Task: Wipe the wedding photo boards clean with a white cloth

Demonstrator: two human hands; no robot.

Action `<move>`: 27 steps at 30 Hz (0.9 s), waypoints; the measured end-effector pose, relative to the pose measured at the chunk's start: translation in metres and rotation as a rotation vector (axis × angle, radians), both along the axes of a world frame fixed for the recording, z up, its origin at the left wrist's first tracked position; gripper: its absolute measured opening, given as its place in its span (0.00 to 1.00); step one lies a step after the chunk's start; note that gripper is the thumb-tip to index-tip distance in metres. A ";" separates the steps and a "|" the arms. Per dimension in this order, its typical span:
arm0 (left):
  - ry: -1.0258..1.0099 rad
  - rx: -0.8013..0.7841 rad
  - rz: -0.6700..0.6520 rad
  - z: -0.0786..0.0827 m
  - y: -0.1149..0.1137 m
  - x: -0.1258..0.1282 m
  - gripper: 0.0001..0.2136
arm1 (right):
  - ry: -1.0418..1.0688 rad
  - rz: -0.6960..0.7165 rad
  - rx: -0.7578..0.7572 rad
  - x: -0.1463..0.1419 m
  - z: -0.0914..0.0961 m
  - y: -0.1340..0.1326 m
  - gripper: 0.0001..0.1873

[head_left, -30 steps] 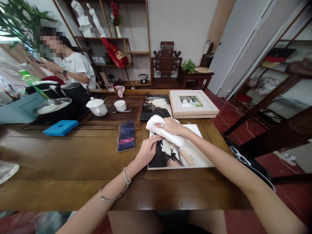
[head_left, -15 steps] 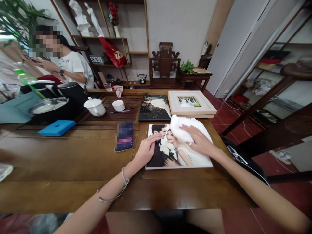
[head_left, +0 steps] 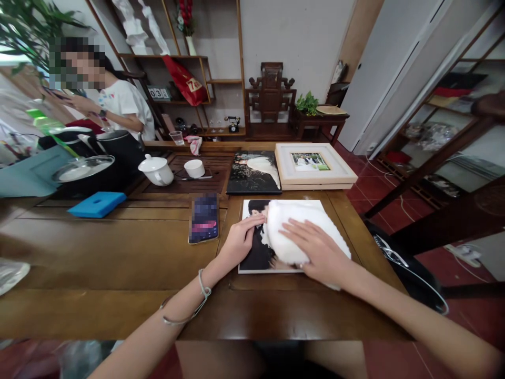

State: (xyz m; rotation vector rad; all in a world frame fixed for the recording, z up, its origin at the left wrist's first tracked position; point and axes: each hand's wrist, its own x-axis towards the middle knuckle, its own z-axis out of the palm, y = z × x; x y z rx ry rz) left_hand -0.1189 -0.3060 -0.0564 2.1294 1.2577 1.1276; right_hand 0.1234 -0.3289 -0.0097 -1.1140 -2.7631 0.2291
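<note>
The brown tabletop (head_left: 118, 263) carried a framed picture (head_left: 342, 167) and, nearer, a photo panel (head_left: 251, 259). A white cloth (head_left: 298, 223) covered much of the panel. The right hand (head_left: 319, 250) lay on the cloth, fingers spread; the left hand (head_left: 238, 241), fingers straight, gripping nothing, rested on the panel's left part. A phone (head_left: 204, 218) lay farther left.

On the table (head_left: 118, 263) are two photo prints (head_left: 252, 258), at least one pale frame (head_left: 315, 163), one white cloth (head_left: 294, 210), one phone (head_left: 204, 218), one blue block (head_left: 97, 204) and one lidded white pot (head_left: 156, 171). Two statues (head_left: 132, 29) stand far left; one left hand (head_left: 239, 238) and one right hand (head_left: 321, 250) are near.
</note>
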 end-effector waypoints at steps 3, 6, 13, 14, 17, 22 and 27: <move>-0.004 0.004 -0.016 0.001 0.000 0.000 0.18 | 0.016 -0.094 0.062 -0.006 -0.006 0.041 0.38; -0.011 0.014 -0.024 0.002 0.000 -0.001 0.18 | 0.001 -0.149 0.097 -0.015 -0.008 0.053 0.35; -0.025 -0.021 -0.009 0.003 -0.004 0.003 0.16 | -0.102 0.019 0.054 -0.024 -0.002 -0.039 0.42; -0.020 -0.018 -0.011 0.003 -0.004 0.004 0.16 | -0.098 0.061 0.038 -0.023 -0.002 -0.052 0.43; -0.004 -0.002 -0.013 0.001 -0.005 0.006 0.17 | -0.058 0.127 -0.011 -0.018 -0.002 -0.069 0.47; 0.009 0.015 -0.031 0.002 -0.005 0.006 0.16 | 0.024 0.029 -0.028 -0.009 -0.008 -0.024 0.46; -0.013 0.020 -0.048 0.005 -0.006 0.007 0.17 | 0.039 -0.094 -0.006 -0.008 -0.007 0.041 0.45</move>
